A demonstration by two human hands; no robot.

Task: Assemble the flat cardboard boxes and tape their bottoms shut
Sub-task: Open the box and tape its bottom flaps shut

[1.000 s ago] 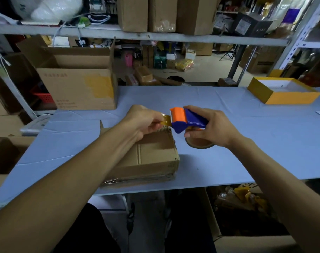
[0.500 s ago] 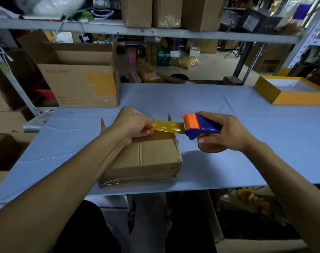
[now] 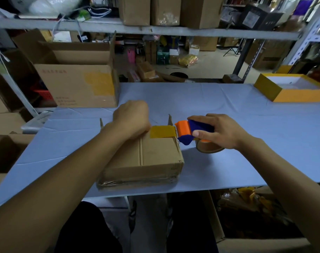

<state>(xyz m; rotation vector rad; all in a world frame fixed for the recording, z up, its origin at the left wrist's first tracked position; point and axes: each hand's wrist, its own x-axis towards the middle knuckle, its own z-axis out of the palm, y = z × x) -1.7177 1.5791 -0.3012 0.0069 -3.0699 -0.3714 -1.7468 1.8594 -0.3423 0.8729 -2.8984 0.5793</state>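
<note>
Right grip: right hand (image 3: 220,131) was clamped round the tape dispenser (image 3: 191,131).
Left grip: left hand (image 3: 131,120) pinned the tape (image 3: 162,131) end; fingers hidden.
Change: strip had lengthened over half a second.
Box: cardboard box (image 3: 142,159) lay upturned on the worktop (image 3: 247,125), seam partly covered.

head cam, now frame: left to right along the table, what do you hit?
Large open carton → left hand pressing on the small box → strip of yellow tape → orange-and-blue tape dispenser → right hand gripping it → yellow tray box.
</note>
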